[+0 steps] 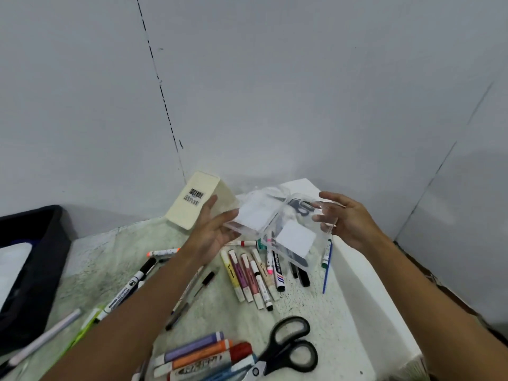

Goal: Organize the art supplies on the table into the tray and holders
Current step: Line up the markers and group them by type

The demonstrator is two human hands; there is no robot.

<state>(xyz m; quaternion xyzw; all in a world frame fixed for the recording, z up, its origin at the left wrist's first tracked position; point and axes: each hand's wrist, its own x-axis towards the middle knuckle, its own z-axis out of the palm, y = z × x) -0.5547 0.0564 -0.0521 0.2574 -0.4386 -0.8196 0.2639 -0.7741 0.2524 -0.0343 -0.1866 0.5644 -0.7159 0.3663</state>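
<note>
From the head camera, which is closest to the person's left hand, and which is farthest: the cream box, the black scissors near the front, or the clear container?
1. Clear container: held by the left hand.
2. Cream box: just behind it.
3. Black scissors: farthest, at the table's near edge.

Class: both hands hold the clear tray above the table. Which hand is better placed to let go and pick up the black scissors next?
Probably the right hand. The scissors lie nearer the right forearm, while the left hand would have to cross over the markers. The left could keep holding the tray.
</note>
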